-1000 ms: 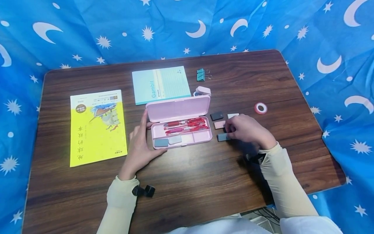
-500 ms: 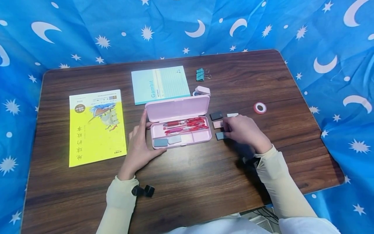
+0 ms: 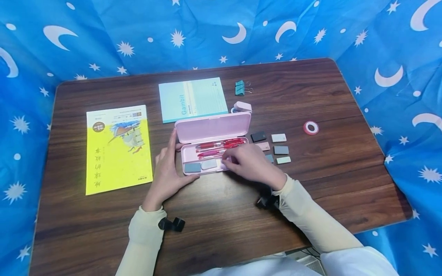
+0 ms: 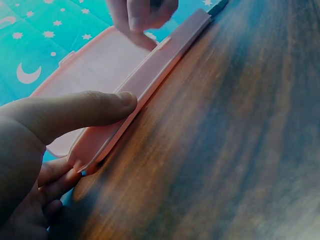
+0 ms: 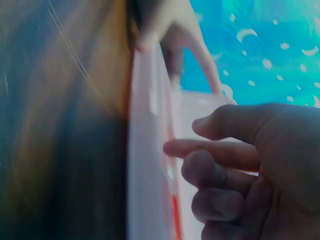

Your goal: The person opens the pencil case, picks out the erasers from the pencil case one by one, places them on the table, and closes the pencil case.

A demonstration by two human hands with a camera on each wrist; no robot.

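Observation:
A pink pencil case lies with its lid up; several red pens, a teal eraser and a pale grey eraser are in it. My left hand holds its left end, thumb on the front wall and fingers at the back. My right hand is over the right part of the case, fingertips down at the front compartment. In the right wrist view, thumb and index finger stand apart with nothing visible between them. This hand hides part of the compartment.
Right of the case lie a black eraser, a white eraser, a grey-blue eraser, a green eraser and others. Tape roll, binder clip, notebook and yellow book lie around them.
My right hand has moved left from the erasers on the table to the pencil case, uncovering the grey-blue and green erasers. The left hand has stayed at the case.

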